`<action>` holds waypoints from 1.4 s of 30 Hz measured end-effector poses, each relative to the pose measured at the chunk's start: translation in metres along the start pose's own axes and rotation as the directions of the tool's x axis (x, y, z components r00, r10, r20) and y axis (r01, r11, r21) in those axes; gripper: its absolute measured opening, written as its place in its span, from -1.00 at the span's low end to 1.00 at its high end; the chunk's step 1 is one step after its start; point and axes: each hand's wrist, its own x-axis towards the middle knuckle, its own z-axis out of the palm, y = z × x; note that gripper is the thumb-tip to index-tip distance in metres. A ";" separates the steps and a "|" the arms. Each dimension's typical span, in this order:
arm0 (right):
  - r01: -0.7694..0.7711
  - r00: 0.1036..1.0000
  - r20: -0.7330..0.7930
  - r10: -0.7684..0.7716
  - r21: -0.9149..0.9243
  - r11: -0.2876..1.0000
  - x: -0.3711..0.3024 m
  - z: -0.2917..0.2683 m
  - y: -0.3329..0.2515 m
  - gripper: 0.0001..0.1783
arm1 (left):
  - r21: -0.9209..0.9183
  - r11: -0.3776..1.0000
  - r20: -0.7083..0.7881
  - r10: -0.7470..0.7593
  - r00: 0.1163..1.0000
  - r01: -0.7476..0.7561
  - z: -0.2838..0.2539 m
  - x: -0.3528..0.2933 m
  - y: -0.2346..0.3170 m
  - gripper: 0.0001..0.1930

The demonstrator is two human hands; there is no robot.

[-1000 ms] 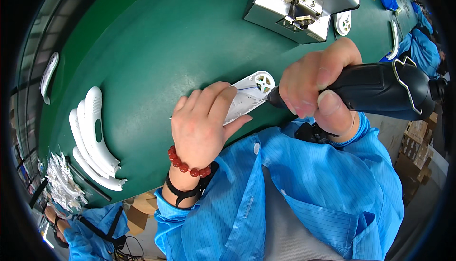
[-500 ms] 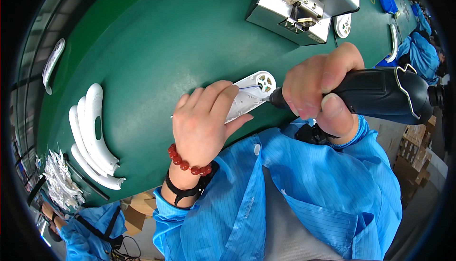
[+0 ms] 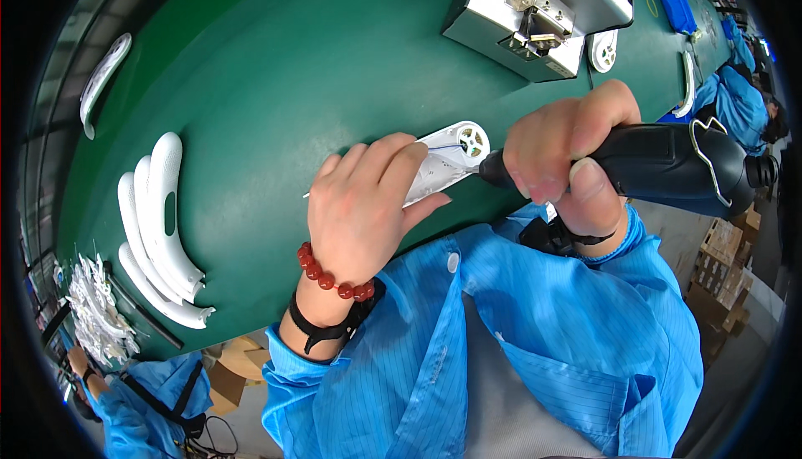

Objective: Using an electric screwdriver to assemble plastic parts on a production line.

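Note:
A long white plastic housing (image 3: 441, 177) lies on the green table before me, with a round spoked part at its far right end and a thin blue wire inside. My left hand (image 3: 363, 200) is laid over its left part and grips it, fingers across the top and thumb along the near side; that part is hidden. In my right hand (image 3: 568, 154) is a black electric screwdriver (image 3: 668, 167), held almost level. Its tip meets the housing's near edge, close to the round part. Any screw there is too small to make out.
Several curved white shells (image 3: 163, 208) lie at the left, near a heap of small white parts (image 3: 98, 313) and a black rod (image 3: 150, 317). A metal fixture box (image 3: 522, 29) stands at the back right, with a blue bin (image 3: 675, 6) beyond. Co-workers in blue sit at both sides.
Both hands, the housing and the screwdriver stay together in nearly the same pose. The whole view has shifted slightly; the screwdriver's tip remains at the housing's edge.

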 end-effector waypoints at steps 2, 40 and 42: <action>0.007 1.000 -0.006 -0.008 -0.010 1.000 0.000 -0.004 0.001 -0.72 | -0.003 1.000 -0.002 0.005 1.000 -0.005 0.000 0.001 -0.002 -0.51; -0.152 0.976 -0.164 0.144 -0.040 0.988 0.002 0.020 0.011 -0.85 | 0.104 0.989 -0.046 0.108 0.993 -0.103 -0.005 -0.014 0.001 -0.50; -0.183 0.971 -0.165 0.173 -0.052 0.982 -0.001 0.024 0.009 -0.87 | 0.133 0.981 -0.075 0.150 0.986 -0.139 -0.004 -0.019 0.002 -0.50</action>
